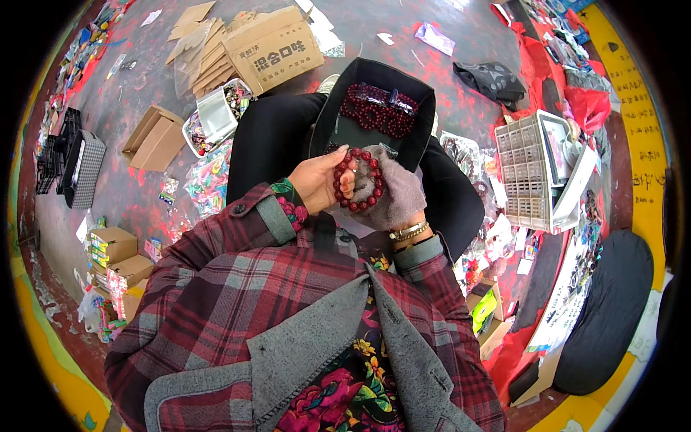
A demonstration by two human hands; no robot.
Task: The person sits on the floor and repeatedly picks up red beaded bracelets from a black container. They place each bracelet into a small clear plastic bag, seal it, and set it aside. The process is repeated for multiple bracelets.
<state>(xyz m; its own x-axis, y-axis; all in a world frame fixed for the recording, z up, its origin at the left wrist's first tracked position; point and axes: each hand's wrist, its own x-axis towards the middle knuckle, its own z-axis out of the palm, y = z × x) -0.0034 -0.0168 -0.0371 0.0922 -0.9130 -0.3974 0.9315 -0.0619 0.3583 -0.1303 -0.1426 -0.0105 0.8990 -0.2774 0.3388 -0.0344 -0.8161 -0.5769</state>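
Observation:
My left hand [320,181] is closed on a string of round dark red beads, a bead bracelet [376,193], with fingertips showing through its loop. Against the bracelet's right side is a soft grey cloth [404,189], which wraps my right hand [415,219] and hides its fingers. Just beyond my hands, a black open box [414,155] rests between my legs. Inside it lie several more dark red bead bracelets [374,111], with some clear wrapping over them.
A white-grey plastic basket [520,173] stands to the right, near a black oval cushion [608,317]. Cardboard boxes [273,52], a white tub [216,115] of small items and a grey-black case [83,169] are on the left. A dark bag [491,81] lies at the far right.

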